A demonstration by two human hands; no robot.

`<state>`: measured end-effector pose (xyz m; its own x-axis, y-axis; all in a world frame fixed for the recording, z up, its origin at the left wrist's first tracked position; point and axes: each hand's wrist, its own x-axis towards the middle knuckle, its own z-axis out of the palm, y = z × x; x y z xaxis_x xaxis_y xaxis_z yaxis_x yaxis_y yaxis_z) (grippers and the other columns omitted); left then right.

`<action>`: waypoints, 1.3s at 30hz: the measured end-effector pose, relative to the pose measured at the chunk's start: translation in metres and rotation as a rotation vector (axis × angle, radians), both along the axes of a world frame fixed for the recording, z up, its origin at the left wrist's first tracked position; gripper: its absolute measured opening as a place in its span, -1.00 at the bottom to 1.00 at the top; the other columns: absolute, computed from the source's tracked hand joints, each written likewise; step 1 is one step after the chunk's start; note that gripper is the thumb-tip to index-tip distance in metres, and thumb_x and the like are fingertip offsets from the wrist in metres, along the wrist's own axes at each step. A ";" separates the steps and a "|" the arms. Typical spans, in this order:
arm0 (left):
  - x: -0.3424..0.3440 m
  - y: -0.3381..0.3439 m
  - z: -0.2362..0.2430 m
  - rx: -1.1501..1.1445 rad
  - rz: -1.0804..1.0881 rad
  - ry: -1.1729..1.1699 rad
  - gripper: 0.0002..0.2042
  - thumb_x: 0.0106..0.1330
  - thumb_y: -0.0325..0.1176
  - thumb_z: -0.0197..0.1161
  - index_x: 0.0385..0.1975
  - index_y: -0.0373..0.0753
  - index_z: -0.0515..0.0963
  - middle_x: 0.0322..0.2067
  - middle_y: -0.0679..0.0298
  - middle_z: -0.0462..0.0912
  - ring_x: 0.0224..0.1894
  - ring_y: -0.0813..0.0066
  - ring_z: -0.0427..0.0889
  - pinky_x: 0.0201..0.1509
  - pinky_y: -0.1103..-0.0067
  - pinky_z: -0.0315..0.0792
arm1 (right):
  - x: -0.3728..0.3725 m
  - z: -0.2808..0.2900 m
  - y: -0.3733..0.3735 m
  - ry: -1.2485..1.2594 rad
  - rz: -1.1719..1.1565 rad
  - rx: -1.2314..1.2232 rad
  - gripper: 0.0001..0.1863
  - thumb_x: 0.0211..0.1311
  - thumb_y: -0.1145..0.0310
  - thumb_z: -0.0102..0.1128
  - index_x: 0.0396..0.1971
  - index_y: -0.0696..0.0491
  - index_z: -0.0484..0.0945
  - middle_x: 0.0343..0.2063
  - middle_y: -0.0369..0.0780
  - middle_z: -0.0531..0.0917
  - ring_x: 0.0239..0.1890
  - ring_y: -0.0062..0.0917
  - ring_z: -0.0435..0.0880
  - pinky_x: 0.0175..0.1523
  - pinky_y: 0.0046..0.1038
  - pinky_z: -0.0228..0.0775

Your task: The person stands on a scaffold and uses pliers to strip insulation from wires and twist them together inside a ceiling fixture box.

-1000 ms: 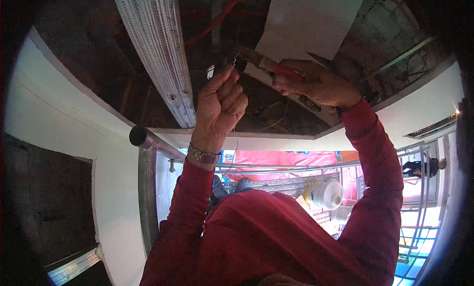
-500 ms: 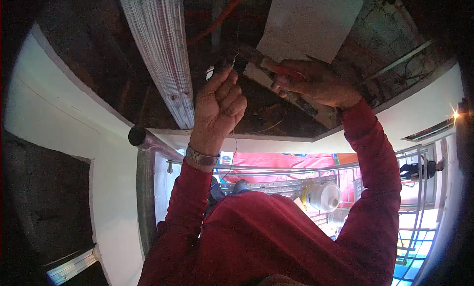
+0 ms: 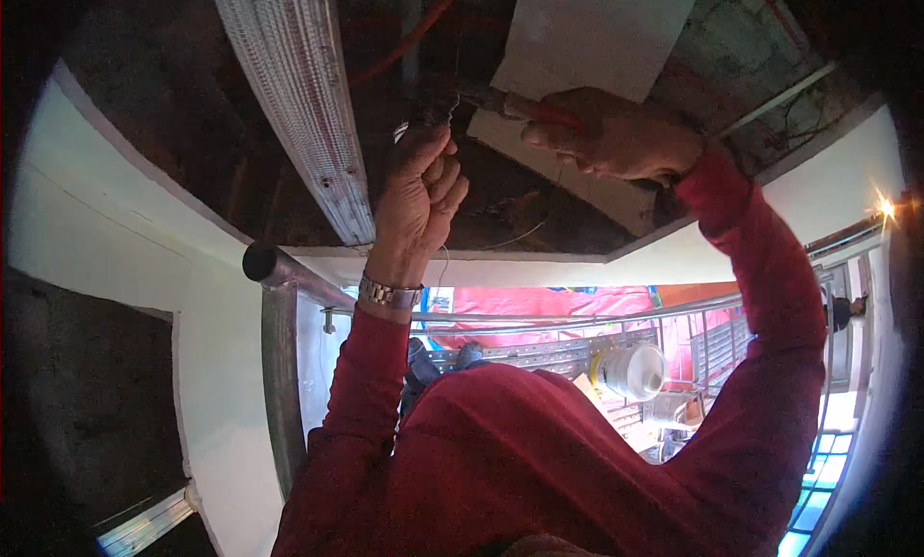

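My left hand (image 3: 421, 187) is raised into a dark ceiling opening, its fingers closed in a pinch around a thin wire (image 3: 453, 107). The wire looks twisted above my thumb, and a loose length of it hangs below the hand. My right hand (image 3: 616, 139) is wrapped around pliers with red-orange handles (image 3: 558, 115). Their dark jaws (image 3: 483, 97) reach left to the wire, just above my left fingertips. Whether the jaws grip the wire is too dark to tell. A ribbed metal channel (image 3: 298, 105) runs down past the left hand.
A pale board (image 3: 597, 37) hangs in the opening behind my right hand. A dark round pipe (image 3: 281, 365) stands at the left beside a white wall panel (image 3: 226, 393). Below are a perforated metal platform (image 3: 539, 350), a white bucket (image 3: 630, 371) and metal railings (image 3: 707, 350).
My right hand and the pliers have swung so the handles lie more level, with the right elbow moved outward. The left hand still pinches the wire; the whole view has shifted slightly.
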<state>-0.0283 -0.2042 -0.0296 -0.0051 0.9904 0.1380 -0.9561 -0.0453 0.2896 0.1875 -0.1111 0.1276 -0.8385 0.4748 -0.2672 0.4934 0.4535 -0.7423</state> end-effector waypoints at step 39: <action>0.010 -0.004 0.024 -0.065 -0.084 -0.063 -0.84 0.47 -0.36 0.24 -0.25 -0.34 0.63 -0.72 0.53 0.28 -0.73 0.72 0.04 -0.66 0.64 -0.04 | 0.004 -0.135 -0.026 0.730 -0.301 -0.529 -0.28 0.47 0.04 0.20 0.50 0.00 0.20 -0.02 -0.24 0.67 -0.02 -0.46 0.69 0.08 -0.40 0.55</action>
<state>-0.0183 -0.2084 -0.0052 0.0720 0.9945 0.0754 -0.9721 0.0531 0.2287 0.1912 -0.1375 -0.0070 -0.7452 0.6661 0.0324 -0.1325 -0.1003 -0.9861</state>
